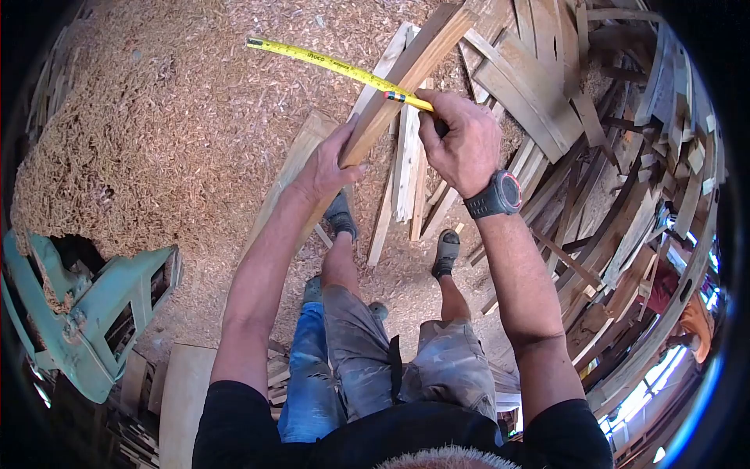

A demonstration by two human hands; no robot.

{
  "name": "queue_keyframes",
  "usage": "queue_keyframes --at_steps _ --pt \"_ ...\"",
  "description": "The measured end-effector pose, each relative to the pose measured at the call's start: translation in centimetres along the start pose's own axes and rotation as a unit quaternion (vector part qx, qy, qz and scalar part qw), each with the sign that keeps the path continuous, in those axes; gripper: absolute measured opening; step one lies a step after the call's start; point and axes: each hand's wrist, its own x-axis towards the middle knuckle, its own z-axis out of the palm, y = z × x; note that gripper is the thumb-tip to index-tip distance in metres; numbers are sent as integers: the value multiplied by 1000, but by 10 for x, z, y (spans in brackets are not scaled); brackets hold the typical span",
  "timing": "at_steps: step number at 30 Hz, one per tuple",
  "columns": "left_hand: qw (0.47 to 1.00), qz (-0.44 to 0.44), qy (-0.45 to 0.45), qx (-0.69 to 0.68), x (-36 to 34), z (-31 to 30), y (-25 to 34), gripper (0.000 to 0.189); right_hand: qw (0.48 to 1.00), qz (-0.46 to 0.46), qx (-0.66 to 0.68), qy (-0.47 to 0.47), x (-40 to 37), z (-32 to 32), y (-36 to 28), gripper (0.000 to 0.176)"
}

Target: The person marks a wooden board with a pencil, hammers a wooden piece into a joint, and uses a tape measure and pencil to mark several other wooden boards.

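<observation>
A long wooden beam [414, 66] runs slantwise in front of me, from the upper right down past my left wrist. My left hand [332, 166] grips its near end, with the thumb on one side and the fingers on the other. A yellow tape measure [332, 64] lies across the beam, its blade reaching out over the shavings to the left. My right hand [466, 139] is closed around the tape's other end beside the beam, and its case is mostly hidden in the palm. Close to those fingers, a small red, white and black striped tip [395, 97] overlaps the beam.
Wood shavings [156, 102] cover the ground and heap up at the left. A green metal machine [101, 313] stands lower left. Loose boards [539, 94] and offcuts pile along the right. Another person's jeans-clad leg [310, 375] shows beside my legs.
</observation>
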Motion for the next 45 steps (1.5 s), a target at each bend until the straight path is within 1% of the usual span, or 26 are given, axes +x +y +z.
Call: queue_keyframes --at_steps 2,6,8,9,11,12,13,15,17,19,21,23,27,32,34,37,42,45 --pt "1000 1 2 6 -1 1 -1 107 1000 -13 -6 1 1 -2 0 23" --pt "1000 -5 6 0 -3 0 2 108 1000 -10 14 -5 0 -3 3 25" --pt "1000 -13 1 -12 -2 -1 2 108 998 43 25 -30 1 -6 0 32" --pt "1000 -14 -2 -16 -2 -1 2 108 998 45 28 -35 3 -7 -1 32" --pt "1000 -21 -5 -23 -3 0 1 108 991 104 26 -81 7 -8 1 33" --pt "999 -26 -7 -21 -1 -1 0 106 995 77 34 -56 8 -4 6 32" --pt "999 -29 -9 -19 2 0 0 105 995 79 34 -59 10 -3 11 32" --pt "999 -27 -7 -36 5 2 -4 104 987 92 5 -128 16 -6 18 34" --pt "998 -21 -4 -52 8 3 -7 103 988 87 16 -129 19 -6 24 32" --pt "999 -24 -5 -26 10 3 -9 101 987 62 55 -138 23 -4 33 28" --pt "1000 -27 -4 -12 13 2 -10 100 985 68 75 -142 27 -3 38 26" --pt "1000 -31 -3 3 15 2 -13 100 979 94 89 -159 29 -2 44 30" --pt "999 -37 -7 -2 18 1 -14 100 976 85 106 -168 32 -1 53 31" --pt "999 -42 -4 -24 18 2 -17 101 963 107 165 -185 36 -1 56 32" --pt "1000 -20 -16 -2 18 0 -20 98 960 106 166 -199 39 -3 55 31" --pt "999 -33 -19 16 20 1 -20 99 956 104 169 -214 41 -3 59 30" --pt "999 -34 -11 -15 21 1 -18 100 956 96 182 -210 42 1 65 31" --pt "999 -38 -15 -20 20 1 -18 100 950 115 174 -231 44 0 64 32"
